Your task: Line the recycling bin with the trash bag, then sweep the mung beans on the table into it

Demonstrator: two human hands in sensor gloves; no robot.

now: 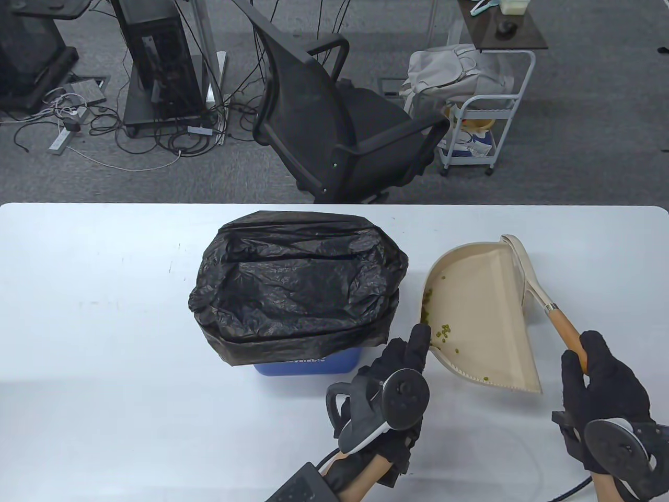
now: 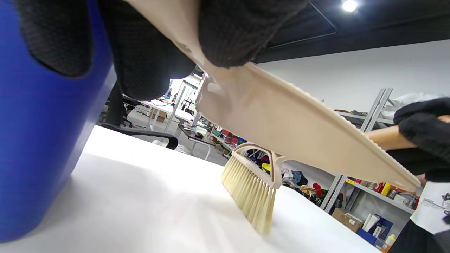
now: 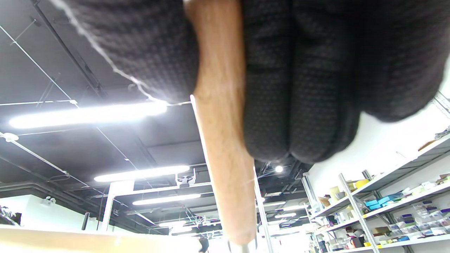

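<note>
A blue recycling bin (image 1: 313, 363) stands mid-table, its mouth lined with a black trash bag (image 1: 298, 282). Just right of it, a beige dustpan (image 1: 481, 293) is held off the table, tilted, with green mung beans (image 1: 444, 332) gathered along its left side. My left hand (image 1: 418, 340) grips the pan's near left rim; its fingers (image 2: 239, 31) curl over the dustpan (image 2: 299, 130) beside the bin wall (image 2: 42, 140). My right hand (image 1: 596, 371) grips the brush's wooden handle (image 1: 564, 327), also seen as the handle (image 3: 225, 140). The brush bristles (image 2: 251, 191) touch the table beneath the pan.
The white table (image 1: 104, 314) stretches wide to the left of the bin. Beyond its far edge stand a black office chair (image 1: 339, 120) and a white cart (image 1: 486, 125) on grey carpet.
</note>
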